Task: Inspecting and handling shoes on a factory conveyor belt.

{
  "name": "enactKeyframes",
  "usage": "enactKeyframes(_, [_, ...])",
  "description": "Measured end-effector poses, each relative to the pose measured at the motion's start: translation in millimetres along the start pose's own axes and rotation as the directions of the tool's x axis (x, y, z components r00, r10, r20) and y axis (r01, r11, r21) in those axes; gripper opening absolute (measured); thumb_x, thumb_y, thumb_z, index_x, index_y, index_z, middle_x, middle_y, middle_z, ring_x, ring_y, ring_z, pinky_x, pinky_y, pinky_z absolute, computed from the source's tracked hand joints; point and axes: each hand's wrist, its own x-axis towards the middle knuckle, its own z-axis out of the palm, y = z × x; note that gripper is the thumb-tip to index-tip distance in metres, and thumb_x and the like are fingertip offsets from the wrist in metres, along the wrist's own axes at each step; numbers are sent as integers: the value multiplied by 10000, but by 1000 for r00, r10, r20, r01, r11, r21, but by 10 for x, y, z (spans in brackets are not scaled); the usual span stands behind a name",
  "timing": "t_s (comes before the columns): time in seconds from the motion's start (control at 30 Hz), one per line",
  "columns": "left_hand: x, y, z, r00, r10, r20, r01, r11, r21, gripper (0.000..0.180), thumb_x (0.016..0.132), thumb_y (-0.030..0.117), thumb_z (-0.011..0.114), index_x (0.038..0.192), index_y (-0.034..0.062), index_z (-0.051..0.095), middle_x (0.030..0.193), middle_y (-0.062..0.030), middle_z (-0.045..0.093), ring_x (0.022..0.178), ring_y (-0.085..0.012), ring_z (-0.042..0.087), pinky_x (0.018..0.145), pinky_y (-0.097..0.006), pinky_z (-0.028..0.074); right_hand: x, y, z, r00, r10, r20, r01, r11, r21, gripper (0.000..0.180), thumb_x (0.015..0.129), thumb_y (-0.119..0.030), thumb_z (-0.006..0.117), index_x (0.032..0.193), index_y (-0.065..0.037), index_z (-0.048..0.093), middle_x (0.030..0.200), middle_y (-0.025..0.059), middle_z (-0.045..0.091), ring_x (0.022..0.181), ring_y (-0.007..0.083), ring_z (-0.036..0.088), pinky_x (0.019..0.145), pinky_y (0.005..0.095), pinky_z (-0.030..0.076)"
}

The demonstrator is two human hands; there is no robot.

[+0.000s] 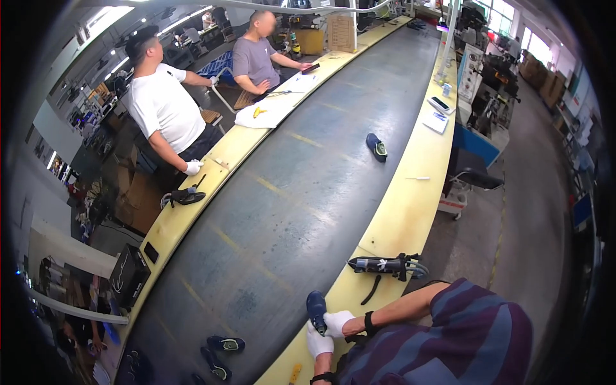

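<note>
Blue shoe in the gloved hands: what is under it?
The blue shoe lies at the dark conveyor belt edge, beside the yellow side rail. The gloved hands cover its near end; its underside is hidden.

Two seated workers (165,106) face a long dark conveyor belt (308,173) carrying a lone blue shoe (376,147), with two more shoes (219,353) near its end.

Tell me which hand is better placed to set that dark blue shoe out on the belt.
Probably the right hand: its gloved fingers touch the dark blue shoe at the conveyor belt's near edge. The left hand sits just below it, farther from the belt.
</note>
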Motion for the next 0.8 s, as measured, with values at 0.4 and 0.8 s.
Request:
enactKeyframes(0.4, [-35,-235,190,998,65,-3,-65,995,-73,417,928,133,692,1321,14,620,1195,-293,711,1138,-482,682,932,-551,561,184,-146,-262,810,-566,153,566,688,-454,275,968,-238,609,1121,-11,635,903,249,753,833,439,767,680,549,604])
enactKeyframes(0.8, [-174,-106,68,964,-245,102,234,966,111,425,976,269,652,1325,28,612,1256,-257,699,1163,-448,691,958,-542,572,228,-619,-150,825,-433,363,557,513,-653,338,1063,-246,469,1130,-47,733,1011,212,781,932,421,774,770,554,615])
